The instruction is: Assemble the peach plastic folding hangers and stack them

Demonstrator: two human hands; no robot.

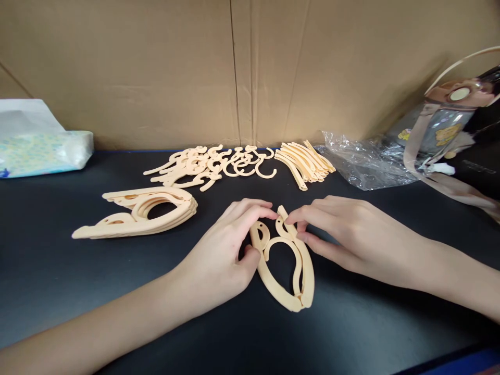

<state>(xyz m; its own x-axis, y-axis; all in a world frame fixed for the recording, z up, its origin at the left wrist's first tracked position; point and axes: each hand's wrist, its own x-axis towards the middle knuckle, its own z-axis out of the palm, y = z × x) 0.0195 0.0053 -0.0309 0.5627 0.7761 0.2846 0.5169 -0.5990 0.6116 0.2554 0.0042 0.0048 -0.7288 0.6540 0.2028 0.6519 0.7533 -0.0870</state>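
A cream plastic folding clothes hanger [307, 271] lies on the black table in front of me, its two arms folded together around the curved hook. My left hand [230, 250] is at its left side, thumb against the left arm and index finger stretched toward the top end. Thumb and fingers are apart on that hand. On the other side, the fingers of my right hand [347, 234] are bent around the upper part of the right arm. The underside of that grip is hidden.
To the left lies a stack of folded hangers [172, 221]. Loose hook pieces [195, 166] and a pile of hanger arms [307, 161] sit further back. A tissue pack [47, 148], clear plastic bag [359, 166] and strapped bottle [445, 122] stand before the cardboard wall [164, 67].
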